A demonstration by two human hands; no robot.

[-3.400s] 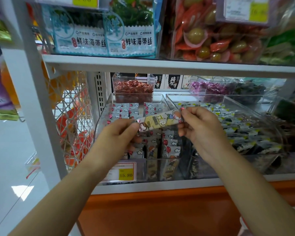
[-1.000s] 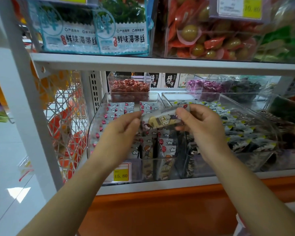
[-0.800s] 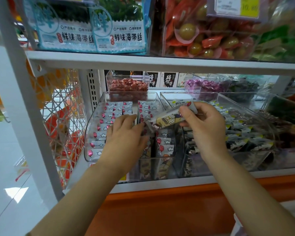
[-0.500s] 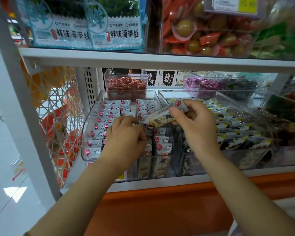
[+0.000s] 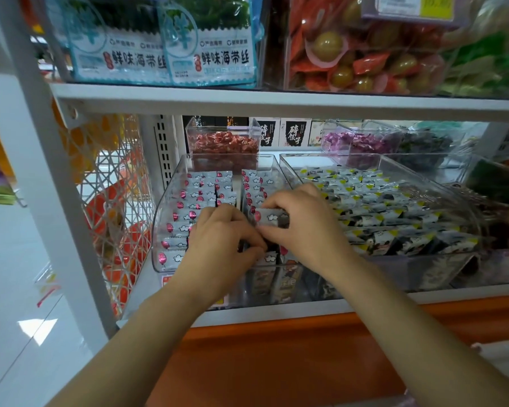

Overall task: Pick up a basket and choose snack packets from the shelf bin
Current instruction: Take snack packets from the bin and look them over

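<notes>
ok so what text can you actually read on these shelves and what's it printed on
"鲜味海带丝" on both blue seaweed packets, top shelf.
"碎银子" on the black boxes behind the bins.
Yellow price tag, top right: blurred, perhaps "10.80".
Print on the snack packets: too small to read.

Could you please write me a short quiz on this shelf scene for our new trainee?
1. True or false: the right hand pinches a white packet.
2. What stands behind the bin that the left hand is in? A. red sweets; B. bottles; C. tins.
3. Fill the gap: the panel under the shelf is ____.
Key: 1 true; 2 A; 3 orange.
</notes>
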